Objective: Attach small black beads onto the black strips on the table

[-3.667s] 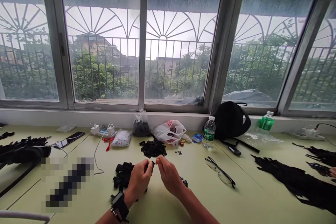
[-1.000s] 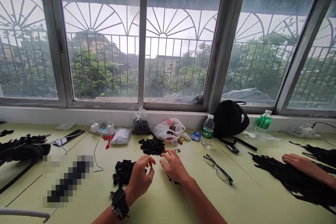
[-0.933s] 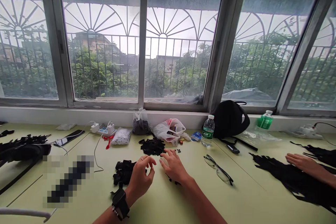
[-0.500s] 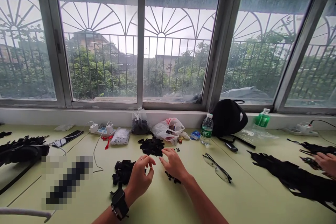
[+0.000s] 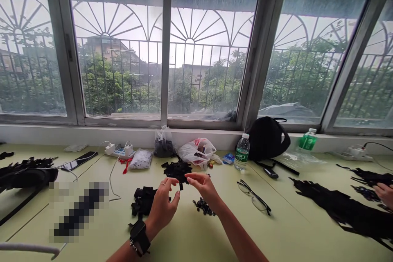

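A small black fabric tab (image 5: 181, 186) sits between the two hands at the lower middle of the frame, just below the heap of black fabric strips (image 5: 176, 170), and this piece's position against the fingers is what matters most. It is short and stands roughly upright in the frame, its long axis running from the heap down toward the lower edge. From the right hand (image 5: 204, 188) it lies just beyond the fingertips, to the lower left; from the left hand (image 5: 166, 199) it lies just to the right of the index finger and thumb, so the left hand looks slightly nearer. The left fingers are curved and parted, with a gap toward the thumb and nothing visible in it. The right fingers are drawn together, pointing left at the heap's near edge; whether they pinch the tab or only pass close to it, I cannot tell. Below the right hand, small round black pieces (image 5: 203, 206) lie in a loose cluster on the pale green desk (image 5: 184, 239). A second pile of black fabric pieces (image 5: 143, 201) is partly hidden behind the left hand. Eyeglasses (image 5: 252, 191) lie right of centre, and a co-worker's hand (image 5: 384, 192) shows at the right edge.
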`<state>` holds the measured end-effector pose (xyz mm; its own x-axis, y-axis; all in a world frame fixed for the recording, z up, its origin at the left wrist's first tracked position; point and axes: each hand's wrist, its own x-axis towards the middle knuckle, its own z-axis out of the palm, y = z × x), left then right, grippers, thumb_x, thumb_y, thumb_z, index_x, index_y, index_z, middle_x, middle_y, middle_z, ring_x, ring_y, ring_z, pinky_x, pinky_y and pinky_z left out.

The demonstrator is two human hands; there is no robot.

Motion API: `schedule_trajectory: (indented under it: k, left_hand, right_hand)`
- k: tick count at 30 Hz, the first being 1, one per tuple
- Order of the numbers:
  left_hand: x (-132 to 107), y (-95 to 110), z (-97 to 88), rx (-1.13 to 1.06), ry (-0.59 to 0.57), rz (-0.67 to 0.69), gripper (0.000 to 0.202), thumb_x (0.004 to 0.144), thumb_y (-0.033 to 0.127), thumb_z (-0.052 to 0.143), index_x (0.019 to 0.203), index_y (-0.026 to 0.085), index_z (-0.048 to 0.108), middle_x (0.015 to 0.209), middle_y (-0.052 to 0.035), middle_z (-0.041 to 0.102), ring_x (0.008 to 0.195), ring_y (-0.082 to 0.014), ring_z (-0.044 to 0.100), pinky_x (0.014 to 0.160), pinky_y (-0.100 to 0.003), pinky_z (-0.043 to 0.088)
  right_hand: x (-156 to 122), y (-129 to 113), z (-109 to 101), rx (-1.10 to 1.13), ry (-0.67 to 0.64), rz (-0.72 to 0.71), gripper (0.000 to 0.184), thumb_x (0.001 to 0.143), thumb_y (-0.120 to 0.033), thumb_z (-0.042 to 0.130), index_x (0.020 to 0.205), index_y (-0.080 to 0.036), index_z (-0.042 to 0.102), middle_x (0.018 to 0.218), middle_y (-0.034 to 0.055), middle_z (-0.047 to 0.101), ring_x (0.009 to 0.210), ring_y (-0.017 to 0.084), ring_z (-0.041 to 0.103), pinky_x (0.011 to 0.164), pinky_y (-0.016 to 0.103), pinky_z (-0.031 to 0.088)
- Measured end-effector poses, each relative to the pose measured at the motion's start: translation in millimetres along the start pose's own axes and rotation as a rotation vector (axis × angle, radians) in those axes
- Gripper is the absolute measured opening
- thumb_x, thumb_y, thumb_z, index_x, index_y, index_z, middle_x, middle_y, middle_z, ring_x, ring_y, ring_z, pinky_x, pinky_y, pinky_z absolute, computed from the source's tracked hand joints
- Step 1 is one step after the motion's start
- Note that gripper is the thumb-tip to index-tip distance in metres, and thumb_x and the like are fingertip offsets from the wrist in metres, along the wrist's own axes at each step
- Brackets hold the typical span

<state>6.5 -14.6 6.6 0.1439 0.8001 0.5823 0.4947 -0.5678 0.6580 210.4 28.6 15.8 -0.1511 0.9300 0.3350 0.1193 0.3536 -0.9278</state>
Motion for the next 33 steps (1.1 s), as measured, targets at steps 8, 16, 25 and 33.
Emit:
schedule_trajectory:
  k: [8,16,25,33]
  left_hand:
    - [3.0,-0.2,0.6,-0.108,-0.012,-0.075,0.033,0.098,0.040,0.054,0.125,0.023,0.060,0.096,-0.0052,0.071,0.082,-0.0202,0.065,0.074,-0.032,0.050]
    - [4.9,-3.7,2.0,-0.156,-0.048,-0.098,0.033,0.096,0.039,0.058,0.123,0.022,0.060,0.087,-0.0023,0.071,0.072,-0.0181,0.064,0.064,-0.027,0.047]
    - [4.1,3.0,-1.0,-0.114,-0.068,-0.020,0.016,0.095,0.031,0.060,0.091,0.022,0.072,0.087,-0.0026,0.073,0.076,-0.0180,0.062,0.065,-0.026,0.044]
    - [0.8,5.5,1.3,-0.095,-0.120,0.029,0.021,0.097,0.032,0.060,0.087,0.025,0.078,0.082,-0.0004,0.075,0.070,-0.0158,0.060,0.066,-0.026,0.043]
  right_hand:
    - [-9.4,-12.5,11.3,0.206,-0.086,0.053,0.041,0.080,-0.054,0.080,0.104,-0.021,0.081,0.096,0.0090,0.076,0.096,0.026,0.067,0.088,0.039,0.051]
    - [-6.2,-10.5,8.0,0.208,-0.022,0.065,0.040,0.076,-0.051,0.082,0.102,-0.019,0.081,0.086,0.0068,0.073,0.080,0.020,0.060,0.073,0.032,0.046]
    - [-5.0,1.7,13.4,0.044,-0.017,0.033,0.041,0.078,-0.057,0.079,0.097,-0.021,0.074,0.086,0.0026,0.069,0.070,0.016,0.057,0.064,0.028,0.044]
    - [-9.4,5.3,22.1,0.031,-0.183,0.032,0.042,0.081,-0.060,0.076,0.081,-0.019,0.066,0.073,0.0001,0.064,0.066,0.014,0.055,0.062,0.027,0.045]
